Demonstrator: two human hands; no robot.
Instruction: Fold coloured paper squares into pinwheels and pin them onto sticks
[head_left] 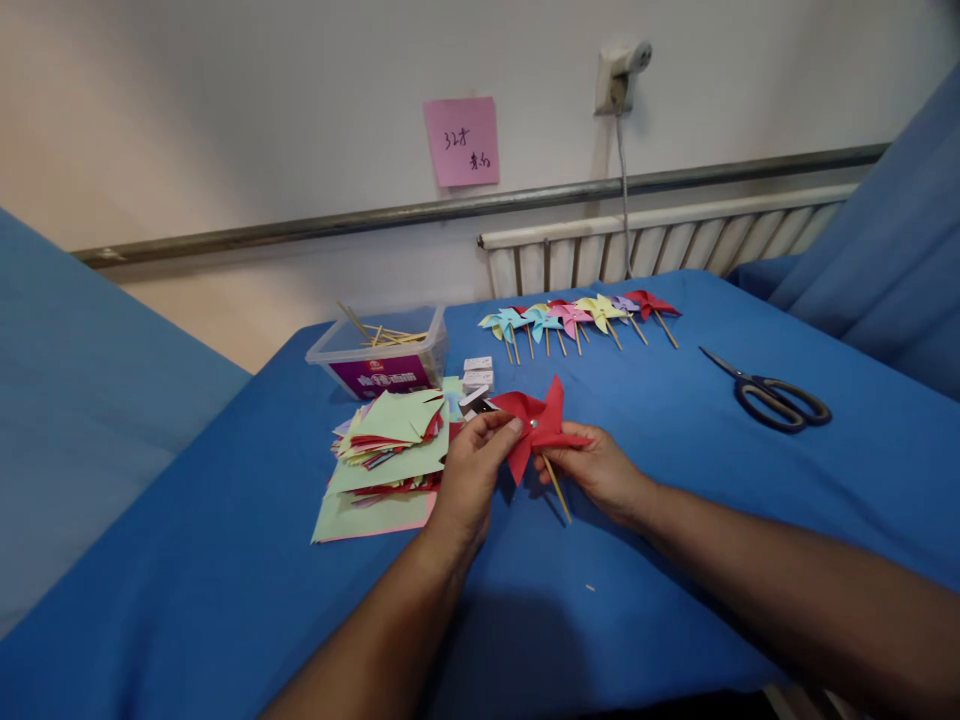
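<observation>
Between my two hands is a red paper pinwheel with a small shiny pin at its centre and a thin wooden stick slanting down from it. My left hand pinches the pinwheel's left side between thumb and fingers. On the other side, my right hand is closed on the right blade, its fingers close to the top of the stick. Just left of my left hand lies a stack of cut coloured paper, green on top. Small white boxes stand behind that hand.
A clear plastic box with wooden sticks stands at the back left. Several finished pinwheels lie in a row along the back. Black-handled scissors rest at the right on the blue tablecloth. A radiator is behind the table.
</observation>
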